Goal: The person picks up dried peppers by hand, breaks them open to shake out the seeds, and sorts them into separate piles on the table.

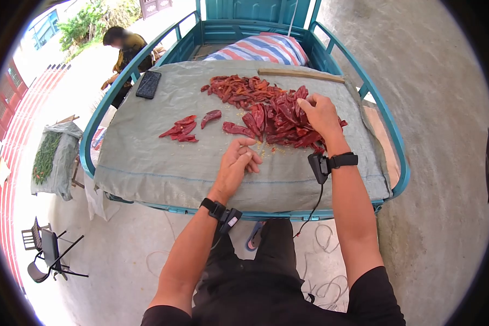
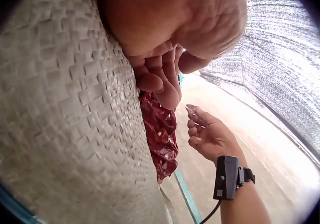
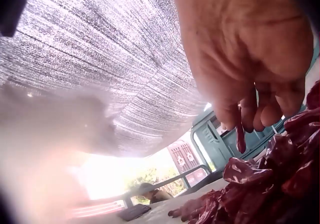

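Observation:
My right hand [image 1: 323,115] is over the right side of a heap of dried red chili peppers [image 1: 280,125]. Between its thumb and fingers it pinches one chili pepper [image 3: 241,138], which hangs down above the heap in the right wrist view. The left hand [image 1: 234,167] hovers low at the heap's near left edge, fingers loosely bent and holding nothing. Behind the heap spreads a pile of smaller, more orange chilies [image 1: 236,89]. Further left lie a few chilies in a small group [image 1: 182,130] and a single chili [image 1: 211,117].
A grey woven sheet [image 1: 141,152] covers the teal cart bed, with side rails [image 1: 383,114] at both edges. On it are a black phone [image 1: 148,85] and a wooden strip [image 1: 301,75]. Beyond sits a striped bag [image 1: 266,48]; another person [image 1: 130,51] is at back left.

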`<action>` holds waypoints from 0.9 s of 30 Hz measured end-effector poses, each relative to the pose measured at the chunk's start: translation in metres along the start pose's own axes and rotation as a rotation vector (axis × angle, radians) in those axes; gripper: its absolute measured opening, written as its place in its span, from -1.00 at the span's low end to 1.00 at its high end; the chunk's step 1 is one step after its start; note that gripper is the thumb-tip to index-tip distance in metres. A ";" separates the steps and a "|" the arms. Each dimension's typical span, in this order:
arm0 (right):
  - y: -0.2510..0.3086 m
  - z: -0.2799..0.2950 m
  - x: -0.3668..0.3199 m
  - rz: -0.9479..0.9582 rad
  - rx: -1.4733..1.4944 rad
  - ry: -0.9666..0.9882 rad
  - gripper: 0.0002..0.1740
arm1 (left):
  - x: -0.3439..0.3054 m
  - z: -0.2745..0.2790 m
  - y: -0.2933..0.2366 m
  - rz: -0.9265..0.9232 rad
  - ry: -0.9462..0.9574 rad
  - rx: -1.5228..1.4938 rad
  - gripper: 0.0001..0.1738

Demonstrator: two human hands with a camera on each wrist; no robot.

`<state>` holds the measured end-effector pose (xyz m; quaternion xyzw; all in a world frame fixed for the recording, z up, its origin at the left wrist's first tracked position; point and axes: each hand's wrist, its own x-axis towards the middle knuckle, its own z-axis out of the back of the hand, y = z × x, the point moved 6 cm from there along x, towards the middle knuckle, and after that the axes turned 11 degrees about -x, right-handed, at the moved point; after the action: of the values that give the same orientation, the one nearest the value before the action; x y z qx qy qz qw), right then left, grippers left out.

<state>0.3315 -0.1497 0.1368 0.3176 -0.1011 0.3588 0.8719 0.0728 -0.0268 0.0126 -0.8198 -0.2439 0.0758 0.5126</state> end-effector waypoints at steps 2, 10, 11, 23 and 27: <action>-0.009 0.001 -0.003 -0.016 -0.090 -0.048 -0.61 | -0.001 0.000 -0.001 0.013 -0.010 0.019 -0.57; 0.050 -0.004 -0.076 0.272 0.089 -0.034 -0.85 | 0.001 -0.001 0.000 0.029 0.002 0.040 -0.67; 0.057 -0.013 -0.089 0.310 0.112 0.047 -0.84 | 0.001 0.000 0.001 0.030 -0.001 0.039 -0.68; 0.043 -0.063 -0.154 0.416 0.010 0.138 -0.82 | 0.002 0.002 0.005 0.011 -0.024 0.054 -0.72; 0.044 -0.063 -0.157 0.414 -0.016 0.115 -0.83 | 0.007 0.005 0.005 0.057 -0.081 0.032 -0.72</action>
<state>0.1849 -0.1747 0.0456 0.2619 -0.1171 0.5468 0.7866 0.0790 -0.0212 0.0067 -0.8143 -0.2394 0.1274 0.5131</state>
